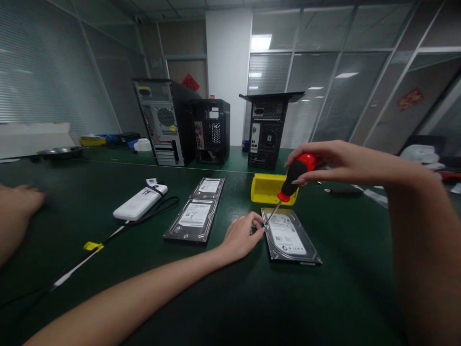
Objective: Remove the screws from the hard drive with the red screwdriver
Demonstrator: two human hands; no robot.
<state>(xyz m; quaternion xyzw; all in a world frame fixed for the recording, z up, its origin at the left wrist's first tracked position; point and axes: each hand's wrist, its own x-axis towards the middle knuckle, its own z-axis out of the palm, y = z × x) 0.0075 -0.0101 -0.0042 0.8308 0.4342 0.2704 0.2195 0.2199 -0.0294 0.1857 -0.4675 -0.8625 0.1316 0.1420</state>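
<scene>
My right hand (317, 161) is wrapped around the red and black handle of a screwdriver (296, 174). Its shaft slants down to the left edge of a hard drive (288, 235) with a white label, lying flat on the green table. Beside that edge, my left hand (245, 234) has its thumb and fingers pinched together close to the screwdriver's tip. What the pinch holds, if anything, is too small to make out. Directly behind the drive stands a yellow plastic holder (262, 188), partly hidden by the screwdriver.
Two more hard drives (192, 214) lie end to end left of my left hand. Further left are a white power bank (140, 202) with a black cable and another person's hand (21, 197). Computer towers (167, 120) line the back. A dark tool (344, 191) lies at right.
</scene>
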